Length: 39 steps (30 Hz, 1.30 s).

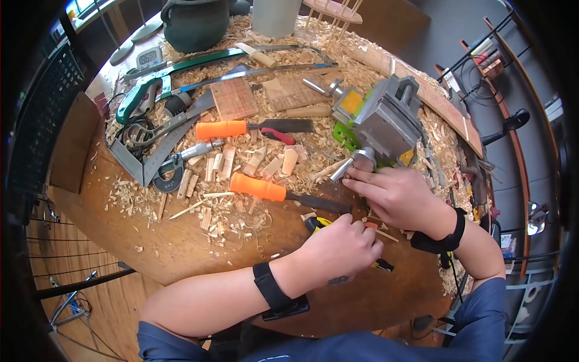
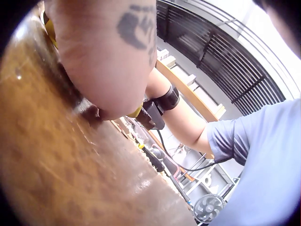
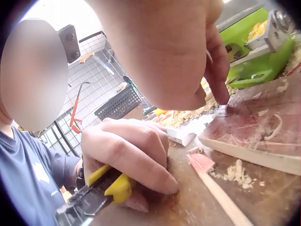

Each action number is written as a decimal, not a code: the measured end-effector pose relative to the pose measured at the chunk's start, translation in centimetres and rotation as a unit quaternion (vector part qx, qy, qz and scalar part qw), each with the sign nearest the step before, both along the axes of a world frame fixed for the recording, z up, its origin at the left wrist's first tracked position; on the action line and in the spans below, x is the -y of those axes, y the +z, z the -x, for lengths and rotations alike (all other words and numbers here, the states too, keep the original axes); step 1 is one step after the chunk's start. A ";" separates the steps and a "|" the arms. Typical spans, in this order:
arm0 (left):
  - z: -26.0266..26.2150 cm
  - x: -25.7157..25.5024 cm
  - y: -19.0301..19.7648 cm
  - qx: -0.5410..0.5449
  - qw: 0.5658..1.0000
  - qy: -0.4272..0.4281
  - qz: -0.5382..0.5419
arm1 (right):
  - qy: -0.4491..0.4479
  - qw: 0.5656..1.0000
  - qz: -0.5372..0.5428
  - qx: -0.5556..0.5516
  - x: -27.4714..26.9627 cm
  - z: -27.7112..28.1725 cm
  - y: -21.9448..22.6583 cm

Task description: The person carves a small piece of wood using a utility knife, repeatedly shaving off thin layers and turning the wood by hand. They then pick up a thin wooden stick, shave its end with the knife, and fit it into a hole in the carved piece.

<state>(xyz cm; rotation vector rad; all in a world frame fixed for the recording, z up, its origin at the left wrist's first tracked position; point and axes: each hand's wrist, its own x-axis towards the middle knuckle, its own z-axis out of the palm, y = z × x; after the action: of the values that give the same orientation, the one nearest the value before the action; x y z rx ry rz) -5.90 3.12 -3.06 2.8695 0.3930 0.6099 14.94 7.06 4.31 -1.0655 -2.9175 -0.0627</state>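
My left hand point(image 1: 342, 246) is curled round a yellow and black utility knife point(image 3: 110, 188), low over the front of the wooden workbench point(image 1: 338, 301). The knife's two ends point(image 1: 318, 223) stick out on either side of the fist in the head view. My right hand point(image 1: 395, 196) reaches toward the base of a grey and green bench vise point(image 1: 386, 120), its fingers extended. In the right wrist view one fingertip points down at the edge of a reddish wooden board point(image 3: 263, 117). A thin wooden stick with a pinkish end point(image 3: 218, 190) lies on the bench between the hands.
Two orange-handled chisels point(image 1: 256, 187) lie left of the hands among shavings and wood bits. Further back are a green-handled saw point(image 1: 139, 99), a square point(image 1: 136, 163), a micrometer point(image 1: 172, 175), wood blocks point(image 1: 234, 98) and a dark pot point(image 1: 196, 27).
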 end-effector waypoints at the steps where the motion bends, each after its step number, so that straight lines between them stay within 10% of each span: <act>1: 0.0 0.0 0.0 -0.002 1.000 0.001 0.000 | 0.001 1.000 0.000 -0.002 -0.1 0.3 0.0; 17: -0.1 0.3 -0.6 0.031 0.999 0.014 -0.023 | -0.025 0.997 -0.058 0.047 -0.7 2.0 -1.0; 26: 0.0 0.1 -0.2 0.001 1.000 0.002 -0.003 | -0.020 0.986 -0.105 -0.131 1.4 0.5 0.3; 39: -0.1 -0.1 -0.3 0.022 1.000 0.004 -0.016 | -0.293 0.903 0.100 -0.297 5.3 -6.6 1.7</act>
<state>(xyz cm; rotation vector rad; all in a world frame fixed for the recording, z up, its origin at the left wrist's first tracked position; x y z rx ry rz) -5.84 3.21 -3.37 2.8798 0.3920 0.6859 21.53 1.77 5.98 -1.6102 -2.0223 0.4682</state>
